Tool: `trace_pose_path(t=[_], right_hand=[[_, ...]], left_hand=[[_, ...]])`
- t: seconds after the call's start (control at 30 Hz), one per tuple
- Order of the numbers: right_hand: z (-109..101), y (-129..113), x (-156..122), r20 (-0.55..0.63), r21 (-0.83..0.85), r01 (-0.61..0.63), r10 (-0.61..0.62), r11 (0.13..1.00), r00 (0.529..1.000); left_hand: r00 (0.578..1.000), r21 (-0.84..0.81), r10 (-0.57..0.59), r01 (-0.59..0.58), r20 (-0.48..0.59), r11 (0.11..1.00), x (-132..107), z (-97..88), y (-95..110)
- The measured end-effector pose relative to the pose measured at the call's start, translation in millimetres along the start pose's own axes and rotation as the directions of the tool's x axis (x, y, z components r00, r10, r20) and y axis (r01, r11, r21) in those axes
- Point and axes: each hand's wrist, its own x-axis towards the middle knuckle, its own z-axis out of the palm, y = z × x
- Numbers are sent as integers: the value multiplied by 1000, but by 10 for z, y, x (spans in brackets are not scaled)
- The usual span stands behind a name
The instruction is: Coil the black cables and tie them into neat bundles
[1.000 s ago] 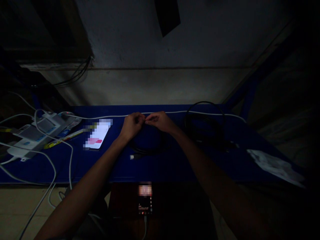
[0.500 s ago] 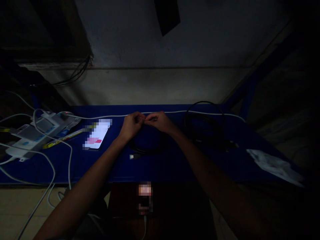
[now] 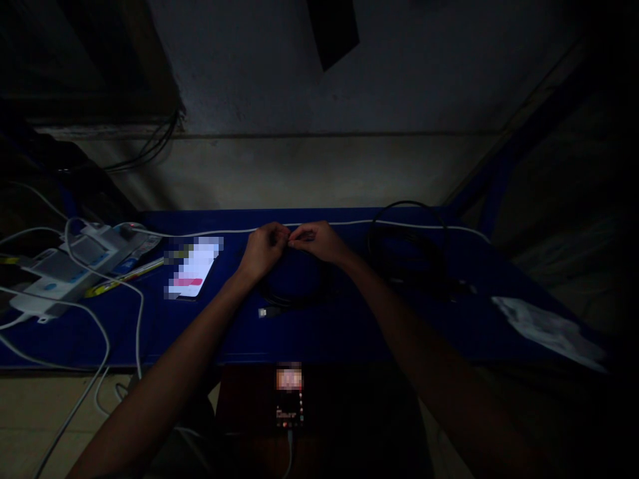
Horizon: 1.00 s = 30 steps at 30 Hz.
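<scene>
My left hand [image 3: 264,249] and my right hand [image 3: 318,241] meet fingertip to fingertip over the blue table, both closed in a pinch. Whatever lies between the fingertips is too small and dark to make out. Just below them rests a coiled black cable [image 3: 287,303], partly lost in shadow under my hands. Its USB plug [image 3: 263,313] points left with the metal end showing. A second black cable coil [image 3: 407,249] lies to the right of my right forearm.
On the left are a white power strip [image 3: 50,286] with plugs and white cords, and a lit phone [image 3: 196,269]. A white cord [image 3: 399,223] runs along the back. At right lies a crumpled plastic bag [image 3: 544,329]. Another lit phone [image 3: 289,399] sits below the table's front edge [image 3: 324,358].
</scene>
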Motion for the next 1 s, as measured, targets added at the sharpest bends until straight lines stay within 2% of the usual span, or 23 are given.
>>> trace_pose_path(t=[0.23, 0.47, 0.7, 1.0], right_hand=[[16, 16, 0, -17, -41, 8, -9, 999, 1000], [32, 67, 12, -52, -14, -24, 23, 1000, 998], [45, 73, 9, -71, -35, 0, -2, 999, 997], [46, 15, -12, -96, -23, -20, 18, 1000, 995]], left_hand=[[1000, -64, -7, 9, 31, 998, 3, -15, 31], [1000, -71, -14, 16, 22, 997, -17, -35, 100], [997, -125, -69, 73, 30, 990, -10, -49, 90], [999, -121, -30, 35, 40, 992, 1, -20, 15]])
